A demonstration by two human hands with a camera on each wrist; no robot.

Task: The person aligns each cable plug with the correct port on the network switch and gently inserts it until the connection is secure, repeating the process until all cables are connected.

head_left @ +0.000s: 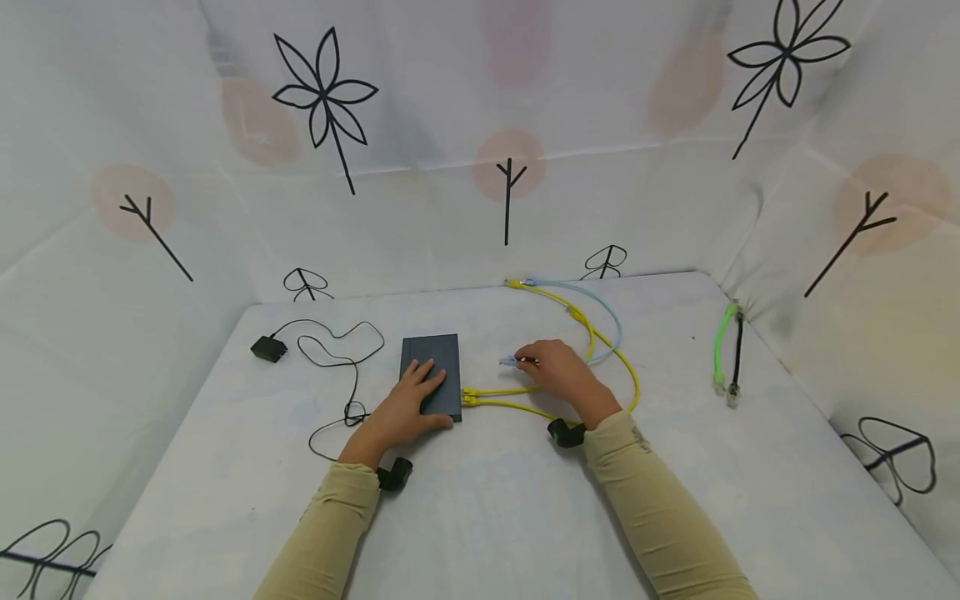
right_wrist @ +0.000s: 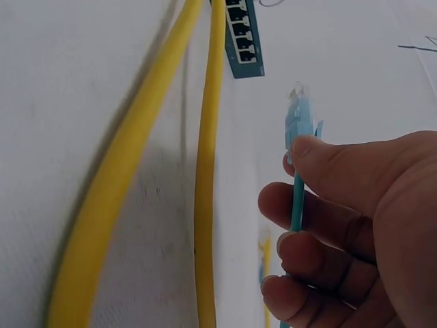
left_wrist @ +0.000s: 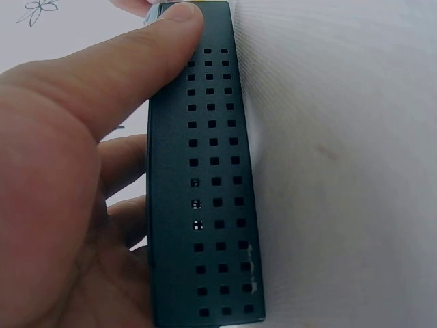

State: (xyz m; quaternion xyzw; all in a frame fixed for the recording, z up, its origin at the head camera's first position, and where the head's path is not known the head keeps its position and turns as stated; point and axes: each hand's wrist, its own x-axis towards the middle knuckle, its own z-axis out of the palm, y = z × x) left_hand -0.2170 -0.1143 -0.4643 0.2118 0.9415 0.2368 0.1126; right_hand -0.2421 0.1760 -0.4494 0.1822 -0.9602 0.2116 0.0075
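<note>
A dark blue-grey network switch (head_left: pixel 430 348) lies flat, a row of ports (right_wrist: pixel 242 31) along its right side. My left hand (head_left: pixel 401 408) rests across its top with spread fingers; the thumb (left_wrist: pixel 164 34) lies against the vented near side. Two yellow network cables (head_left: pixel 501 403) run from plugs in the switch's right side. Between thumb and fingers, my right hand (head_left: pixel 562 371) pinches a light blue network cable just behind its clear-tipped plug (right_wrist: pixel 298 119). That plug is apart from the switch, to its right. The light blue cable (head_left: pixel 613 317) curves back behind the hand.
A black power adapter (head_left: pixel 268 348) lies at the left, its thin cord (head_left: pixel 330 364) looping towards the switch. Short green (head_left: pixel 720 346) and black (head_left: pixel 738 358) cables lie near the table's right edge. White cloth walls (head_left: pixel 435 217) stand behind and at both sides.
</note>
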